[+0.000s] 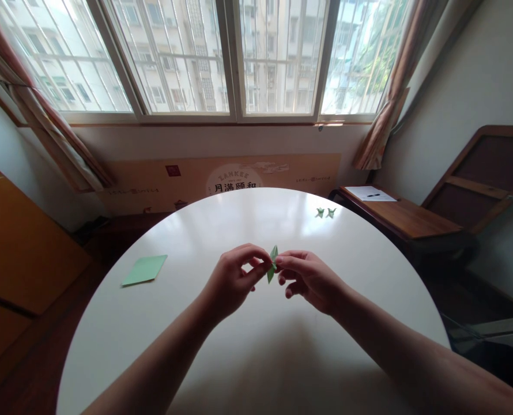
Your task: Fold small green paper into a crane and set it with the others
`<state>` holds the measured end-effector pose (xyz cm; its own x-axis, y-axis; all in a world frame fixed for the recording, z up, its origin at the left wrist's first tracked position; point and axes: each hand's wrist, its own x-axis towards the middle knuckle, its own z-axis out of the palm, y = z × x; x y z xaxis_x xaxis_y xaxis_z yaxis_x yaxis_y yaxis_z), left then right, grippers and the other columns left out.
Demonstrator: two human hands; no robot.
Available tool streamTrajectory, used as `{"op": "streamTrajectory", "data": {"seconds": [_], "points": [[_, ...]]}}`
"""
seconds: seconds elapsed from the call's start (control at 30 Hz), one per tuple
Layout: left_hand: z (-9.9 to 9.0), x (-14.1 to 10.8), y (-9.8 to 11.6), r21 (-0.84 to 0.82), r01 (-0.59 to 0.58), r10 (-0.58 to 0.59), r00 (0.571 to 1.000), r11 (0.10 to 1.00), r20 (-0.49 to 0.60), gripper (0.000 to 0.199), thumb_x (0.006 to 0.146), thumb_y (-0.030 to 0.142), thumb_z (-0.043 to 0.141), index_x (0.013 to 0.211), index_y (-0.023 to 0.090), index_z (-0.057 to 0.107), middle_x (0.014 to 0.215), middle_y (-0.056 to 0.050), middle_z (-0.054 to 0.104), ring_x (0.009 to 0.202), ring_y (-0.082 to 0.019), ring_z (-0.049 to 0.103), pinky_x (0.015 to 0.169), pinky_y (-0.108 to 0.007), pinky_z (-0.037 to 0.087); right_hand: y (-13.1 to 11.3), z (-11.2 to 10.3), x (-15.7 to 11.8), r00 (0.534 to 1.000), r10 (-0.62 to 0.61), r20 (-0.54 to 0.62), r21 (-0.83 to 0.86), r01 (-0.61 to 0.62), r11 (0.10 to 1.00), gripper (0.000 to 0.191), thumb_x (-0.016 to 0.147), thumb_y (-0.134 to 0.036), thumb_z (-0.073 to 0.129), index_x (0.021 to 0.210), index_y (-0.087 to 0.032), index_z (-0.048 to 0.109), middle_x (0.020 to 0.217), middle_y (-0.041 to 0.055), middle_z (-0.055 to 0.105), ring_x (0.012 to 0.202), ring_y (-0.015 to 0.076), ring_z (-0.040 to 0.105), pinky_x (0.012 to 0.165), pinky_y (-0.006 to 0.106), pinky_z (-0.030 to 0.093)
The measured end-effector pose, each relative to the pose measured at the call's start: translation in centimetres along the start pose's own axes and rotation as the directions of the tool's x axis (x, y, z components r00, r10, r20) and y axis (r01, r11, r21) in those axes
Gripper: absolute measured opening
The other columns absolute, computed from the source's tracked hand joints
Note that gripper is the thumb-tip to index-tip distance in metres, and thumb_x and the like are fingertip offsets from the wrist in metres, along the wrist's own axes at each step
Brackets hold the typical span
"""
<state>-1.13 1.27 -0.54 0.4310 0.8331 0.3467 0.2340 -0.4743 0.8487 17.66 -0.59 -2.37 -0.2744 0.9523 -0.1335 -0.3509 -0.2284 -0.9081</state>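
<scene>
A small folded green paper (272, 271) is held up over the middle of the white round table (248, 363), its pointed ends sticking up and down. My left hand (239, 275) pinches it from the left between thumb and forefinger. From the right, the thumb and forefinger of my right hand (310, 276) grip it too, with the other fingers curled loosely below. Flat on the table's left side lies green square paper (144, 270). Two small folded green paper figures (320, 212) stand side by side near the far right edge.
Beyond the table's right edge is a wooden bench (412, 216) with a white sheet (369, 193) and a dark pen on it. A printed cardboard panel (187, 173) stands behind the table, below the barred windows.
</scene>
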Motion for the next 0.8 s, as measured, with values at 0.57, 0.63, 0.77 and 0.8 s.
{"op": "streamTrajectory", "data": {"seconds": [0.57, 0.63, 0.77, 0.8], "points": [[2.0, 0.1, -0.1, -0.311, 0.186, -0.231, 0.966, 0.932, -0.114, 0.026, 0.08, 0.039, 0.073, 0.085, 0.013, 0.067, 0.067, 0.0, 0.059, 0.057, -0.012, 0.055, 0.041, -0.021, 0.05, 0.8, 0.4, -0.1, 0.924, -0.369, -0.103, -0.261, 0.333, 0.906, 0.028, 0.076, -0.039, 0.081, 0.092, -0.02, 0.066, 0.079, 0.0017, 0.07, 0.063, 0.0171, 0.067, 0.043, 0.023, 0.052], [2.1, 0.0, -0.2, -0.311, 0.182, -0.232, 0.964, 0.933, -0.132, 0.026, 0.081, 0.039, 0.073, 0.085, 0.013, 0.068, 0.068, 0.0, 0.061, 0.056, -0.012, 0.056, 0.041, -0.02, 0.05, 0.9, 0.5, -0.1, 0.905, -0.416, -0.087, -0.282, 0.378, 0.882, 0.025, 0.078, -0.037, 0.08, 0.089, -0.021, 0.065, 0.078, 0.0014, 0.07, 0.063, 0.0176, 0.068, 0.043, 0.023, 0.052], [2.2, -0.1, -0.2, -0.334, 0.176, -0.24, 0.957, 0.926, -0.162, 0.025, 0.081, 0.037, 0.073, 0.086, 0.013, 0.069, 0.069, -0.001, 0.063, 0.057, -0.012, 0.057, 0.041, -0.02, 0.05, 0.9, 0.7, -0.2, 0.889, -0.458, -0.025, -0.397, 0.412, 0.821, 0.022, 0.08, -0.036, 0.078, 0.093, -0.019, 0.075, 0.082, 0.0063, 0.074, 0.07, 0.0204, 0.069, 0.045, 0.025, 0.054], [2.2, -0.1, -0.2, -0.342, 0.18, -0.248, 0.955, 0.922, -0.164, 0.025, 0.081, 0.037, 0.074, 0.086, 0.013, 0.07, 0.068, -0.001, 0.063, 0.057, -0.012, 0.056, 0.041, -0.02, 0.05, 0.9, 0.7, -0.3, 0.885, -0.465, -0.017, -0.417, 0.417, 0.808, 0.022, 0.079, -0.035, 0.079, 0.094, -0.019, 0.076, 0.083, 0.0071, 0.075, 0.07, 0.0208, 0.069, 0.046, 0.026, 0.054]]}}
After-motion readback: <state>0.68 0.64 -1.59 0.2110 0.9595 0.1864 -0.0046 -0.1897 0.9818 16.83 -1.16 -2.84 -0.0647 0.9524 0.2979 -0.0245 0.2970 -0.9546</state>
